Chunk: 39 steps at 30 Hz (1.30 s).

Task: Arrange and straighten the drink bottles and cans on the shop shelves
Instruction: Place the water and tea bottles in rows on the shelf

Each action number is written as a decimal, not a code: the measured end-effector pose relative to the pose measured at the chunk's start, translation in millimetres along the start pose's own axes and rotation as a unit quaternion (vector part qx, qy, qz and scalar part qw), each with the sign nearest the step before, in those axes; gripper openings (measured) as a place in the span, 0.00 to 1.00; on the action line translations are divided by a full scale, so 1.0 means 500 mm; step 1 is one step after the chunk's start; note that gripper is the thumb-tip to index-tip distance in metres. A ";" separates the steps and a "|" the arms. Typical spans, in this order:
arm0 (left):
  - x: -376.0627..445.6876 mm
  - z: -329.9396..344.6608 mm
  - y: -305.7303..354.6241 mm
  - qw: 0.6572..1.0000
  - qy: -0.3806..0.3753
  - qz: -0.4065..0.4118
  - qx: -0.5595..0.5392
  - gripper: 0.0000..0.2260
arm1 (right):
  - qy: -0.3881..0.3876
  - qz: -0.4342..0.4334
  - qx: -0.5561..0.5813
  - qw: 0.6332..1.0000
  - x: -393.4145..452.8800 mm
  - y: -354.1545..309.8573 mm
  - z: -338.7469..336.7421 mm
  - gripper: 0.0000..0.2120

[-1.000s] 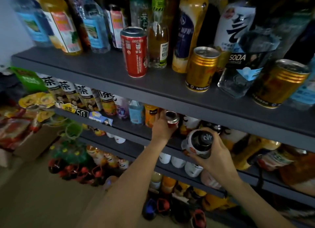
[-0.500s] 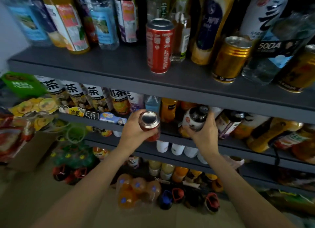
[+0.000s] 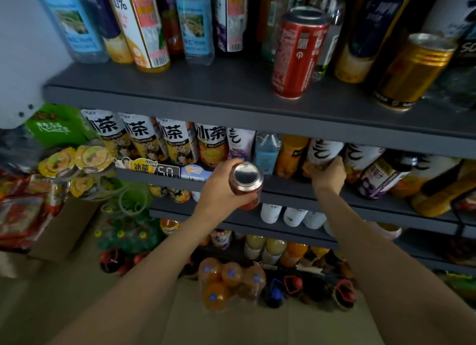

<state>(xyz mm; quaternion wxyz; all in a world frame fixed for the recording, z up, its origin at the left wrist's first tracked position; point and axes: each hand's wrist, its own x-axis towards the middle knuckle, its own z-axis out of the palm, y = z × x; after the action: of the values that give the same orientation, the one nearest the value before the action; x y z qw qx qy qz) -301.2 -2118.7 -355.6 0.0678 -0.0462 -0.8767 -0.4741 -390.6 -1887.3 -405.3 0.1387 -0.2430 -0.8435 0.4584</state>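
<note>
1. At mid-shelf height, left hand: fingers wrapped round a small red can, silver top up, held out in front of the second shelf, clear of its edge.
2. Right hand: reaching into the second shelf, fingers curled on the lower part of a white-labelled bottle with black characters; bottle leaning, base hidden behind the hand.
3. Just left of that bottle: orange bottle, then pale blue bottle, then a row of iced-tea bottles. To the right: more white-labelled bottles, several tilted or lying over.
4. Top shelf: tall red can and gold can standing forward of the bottle row.
5. Risk, judged: tilted bottle slipping or knocking the leaning neighbours on its right if pushed upright too fast; crowded row leaves little slack.
6. Risk, judged: can held one-handed off the shelf; could drop onto the orange bottle pack on the floor below if attention goes to the right side.
</note>
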 end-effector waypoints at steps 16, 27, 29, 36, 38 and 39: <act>0.061 -0.221 0.322 0.985 -0.069 0.145 -0.065 0.24 | -0.378 -0.309 -0.008 0.872 -0.224 -0.338 -0.320 0.36; 0.130 -0.328 0.626 0.936 0.011 0.289 -0.200 0.20 | -0.090 -0.493 0.100 0.860 -0.208 -0.606 -0.465 0.49; 0.158 -0.353 0.635 0.939 0.071 0.286 -0.175 0.15 | -0.049 -0.502 0.120 0.855 -0.188 -0.646 -0.474 0.50; 0.258 -0.360 0.556 0.918 0.243 0.275 0.150 0.17 | 0.006 -0.480 0.064 0.875 -0.085 -0.729 -0.393 0.51; 0.273 -0.360 0.541 0.894 0.262 0.285 0.227 0.17 | 0.023 -0.458 0.026 0.888 -0.071 -0.738 -0.369 0.50; 0.277 -0.361 0.534 0.876 0.276 0.287 0.272 0.16 | 0.023 -0.447 0.000 0.894 -0.067 -0.741 -0.363 0.49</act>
<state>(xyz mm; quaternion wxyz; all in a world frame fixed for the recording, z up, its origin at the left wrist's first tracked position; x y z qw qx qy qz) -385.4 -2121.7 -15.3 0.4496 -0.1425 -0.8653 -0.1700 -384.1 -1948.4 3.9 0.3484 0.1486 -0.8598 0.3424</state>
